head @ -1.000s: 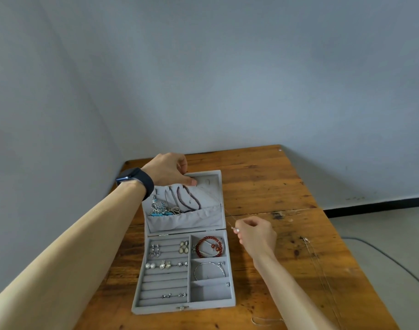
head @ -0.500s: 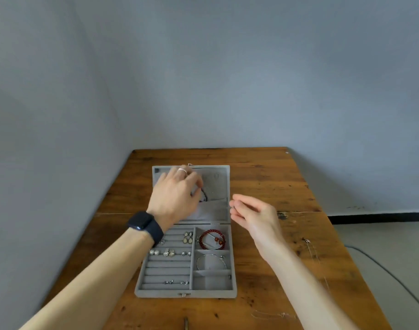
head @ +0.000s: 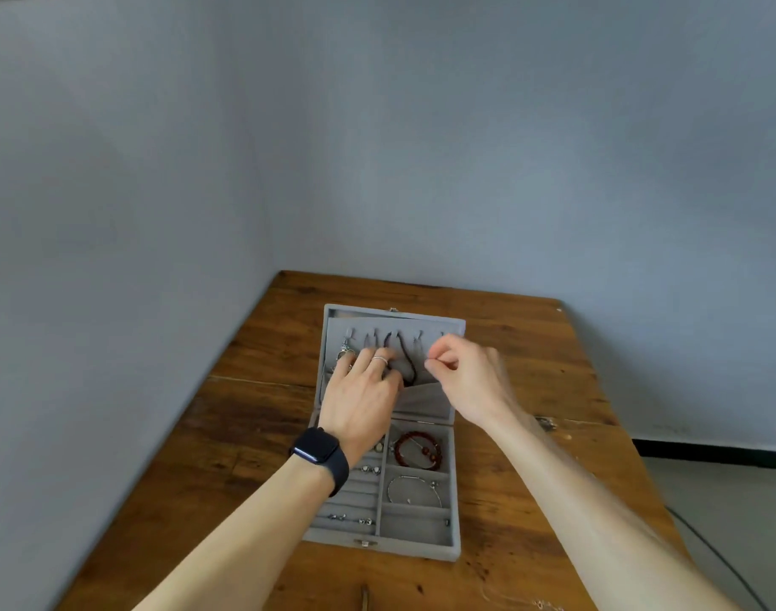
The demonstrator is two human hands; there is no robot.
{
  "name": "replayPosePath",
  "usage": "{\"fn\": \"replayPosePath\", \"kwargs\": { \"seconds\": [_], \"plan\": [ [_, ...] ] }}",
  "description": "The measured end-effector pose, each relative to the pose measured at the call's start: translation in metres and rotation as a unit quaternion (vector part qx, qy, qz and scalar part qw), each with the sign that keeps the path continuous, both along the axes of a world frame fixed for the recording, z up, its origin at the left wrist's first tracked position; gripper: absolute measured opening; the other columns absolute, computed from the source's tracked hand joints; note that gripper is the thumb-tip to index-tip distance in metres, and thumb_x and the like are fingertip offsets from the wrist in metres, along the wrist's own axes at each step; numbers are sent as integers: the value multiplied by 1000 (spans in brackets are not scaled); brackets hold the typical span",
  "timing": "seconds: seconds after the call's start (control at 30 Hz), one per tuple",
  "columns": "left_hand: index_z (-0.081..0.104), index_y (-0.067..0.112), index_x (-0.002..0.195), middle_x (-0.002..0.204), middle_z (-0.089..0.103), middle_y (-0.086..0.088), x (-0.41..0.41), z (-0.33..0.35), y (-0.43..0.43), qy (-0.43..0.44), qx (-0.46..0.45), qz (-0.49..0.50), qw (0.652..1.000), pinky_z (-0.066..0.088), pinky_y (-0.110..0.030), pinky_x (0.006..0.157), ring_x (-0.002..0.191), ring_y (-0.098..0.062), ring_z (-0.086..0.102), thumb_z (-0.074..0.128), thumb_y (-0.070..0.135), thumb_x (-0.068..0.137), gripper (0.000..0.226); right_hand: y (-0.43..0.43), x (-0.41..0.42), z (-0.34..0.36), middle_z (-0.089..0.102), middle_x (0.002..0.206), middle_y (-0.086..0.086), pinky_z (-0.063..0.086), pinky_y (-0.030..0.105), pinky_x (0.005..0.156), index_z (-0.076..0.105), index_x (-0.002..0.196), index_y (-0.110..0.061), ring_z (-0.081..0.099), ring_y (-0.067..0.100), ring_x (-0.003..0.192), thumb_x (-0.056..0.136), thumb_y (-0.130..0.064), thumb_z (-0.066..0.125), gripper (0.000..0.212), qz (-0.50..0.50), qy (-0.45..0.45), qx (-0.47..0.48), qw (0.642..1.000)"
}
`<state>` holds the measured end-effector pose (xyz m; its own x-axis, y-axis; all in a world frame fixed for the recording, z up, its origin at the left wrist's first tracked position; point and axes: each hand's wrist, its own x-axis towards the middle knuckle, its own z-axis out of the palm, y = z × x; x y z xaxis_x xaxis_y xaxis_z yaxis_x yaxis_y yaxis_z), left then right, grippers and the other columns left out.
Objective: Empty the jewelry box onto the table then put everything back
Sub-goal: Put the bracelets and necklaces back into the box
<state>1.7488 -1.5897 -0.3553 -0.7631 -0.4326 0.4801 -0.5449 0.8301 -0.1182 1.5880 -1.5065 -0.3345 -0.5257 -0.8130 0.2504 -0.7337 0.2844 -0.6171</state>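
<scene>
A brown wooden worktop [head: 254,434] fills the lower middle of the frame, and on it a grey velvet-lined jewelry box [head: 377,544] is laid open, its lid [head: 421,321] folded back towards the upper edge. The left hand [head: 360,403], with a black smartwatch [head: 318,449] worn at the wrist, is spread flat over the lid's left half, its fingers released and resting on the hung pieces. The right hand [head: 470,381] is held at the lid's right side, its fingers clenched in a pinch on what is judged to be a fine chain [head: 428,360], barely visible.

In the tray below, a red beaded bracelet [head: 419,449], a silver bangle [head: 415,491] and small stud earrings [head: 368,469] are seated in compartments, and a dark beaded necklace [head: 406,359] is hung in the lid. Nearly everything is thus inside; whether emptying has barely begun or refilling is almost finished cannot be told.
</scene>
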Motion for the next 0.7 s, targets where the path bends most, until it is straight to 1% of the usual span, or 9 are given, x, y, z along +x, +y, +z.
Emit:
{"fn": "replayPosePath", "kwargs": {
  "seconds": [0.03,0.1,0.17,0.27,0.37,0.5,0.57,0.63,0.7],
  "plan": [
    [78,25,87,115,66,-1,1,-1,0,4,-2,-3,1000,50,-41,89,101,-23,62,81,22,75,12,1,0,-5,73,90,-13,47,12,65,69,92,-30,67,7,83,92,-29,69,2,18,32,21,999],
    [78,25,85,114,67,0,2,0,0,9,-3,-4,1000,50,-40,88,99,-22,63,83,22,73,13,2,-1,-9,71,93,-7,55,28,74,72,93,-27,66,14,85,92,-24,69,5,43,83,44,995],
    [78,25,83,113,67,-1,2,2,0,8,1,-4,1000,51,-40,87,98,-22,63,85,21,71,14,2,-1,-9,68,98,-2,55,36,78,73,98,-24,64,18,88,93,-23,66,9,53,116,46,991],
    [78,24,83,112,67,-1,3,1,0,-1,10,-6,1000,50,-40,87,99,-22,63,85,21,71,14,2,1,-10,70,105,-2,52,35,78,72,107,-25,59,21,98,97,-23,56,19,70,163,75,981],
    [78,25,84,113,67,0,3,0,0,-6,5,-5,1000,50,-39,89,101,-22,63,83,21,73,13,5,2,-12,69,111,-4,51,35,78,67,116,-26,51,20,105,93,-18,49,31,86,187,118,972],
    [76,24,96,130,60,-2,0,2,-6,-28,14,1,1000,42,-42,100,118,-24,56,69,21,87,12,7,8,-16,56,118,0,47,34,81,61,119,-19,46,22,113,89,-23,54,31,90,237,148,956],
    [74,23,103,139,54,-4,-2,5,-9,-48,11,-4,999,36,-42,105,125,-25,50,62,22,91,17,10,13,-20,50,119,2,45,34,79,61,114,-17,46,23,112,89,-24,59,26,69,264,138,952],
    [71,21,106,140,53,-6,-3,11,-11,-41,-2,-24,999,37,-43,105,124,-27,51,62,23,89,19,14,18,-26,49,118,3,47,36,80,64,106,-17,49,24,107,86,-25,67,22,17,281,95,955],
    [66,19,109,139,53,-9,1,22,-17,9,6,-43,999,40,-46,102,123,-31,52,66,25,83,27,17,22,-35,48,122,5,49,35,79,64,104,-19,51,25,106,83,-29,73,25,-71,228,17,971]
  ]
}}
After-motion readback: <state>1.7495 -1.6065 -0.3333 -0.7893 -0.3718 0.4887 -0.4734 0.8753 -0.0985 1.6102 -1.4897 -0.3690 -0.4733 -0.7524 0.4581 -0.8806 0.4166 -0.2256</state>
